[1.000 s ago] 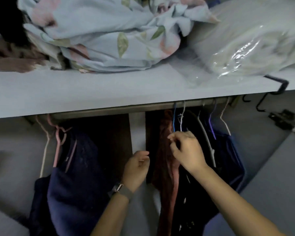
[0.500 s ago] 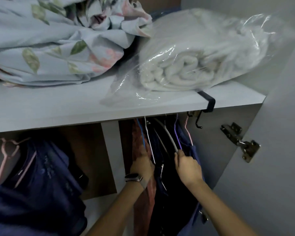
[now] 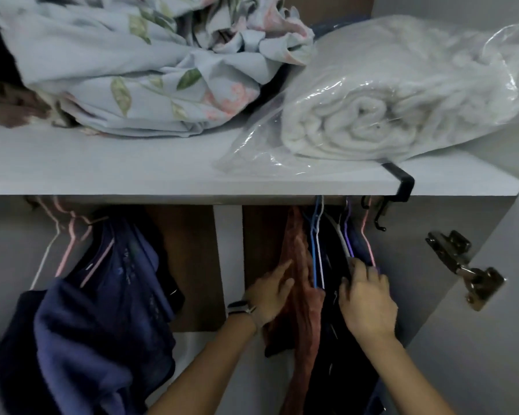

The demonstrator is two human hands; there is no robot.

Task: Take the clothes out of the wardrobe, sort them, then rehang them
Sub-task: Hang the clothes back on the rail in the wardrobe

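left hand (image 3: pixel 270 298): flat fingers press hanging rust-red cloth (image 3: pixel 300 295) | right hand (image 3: pixel 367 304): seems to grip white plastic hanger (image 3: pixel 340 235)

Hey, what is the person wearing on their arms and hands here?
Both forearms are bare, with no sleeves in view. The left wrist carries a watch with a dark face and a light band. The right hand and its wrist show no glove, ring or band.

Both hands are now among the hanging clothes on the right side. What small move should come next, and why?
Probably lift one hanger off the rail. The right hand already curls round the hangers' lower ends, while the left hand presses the rust garment aside with straight fingers, so a gap is open.
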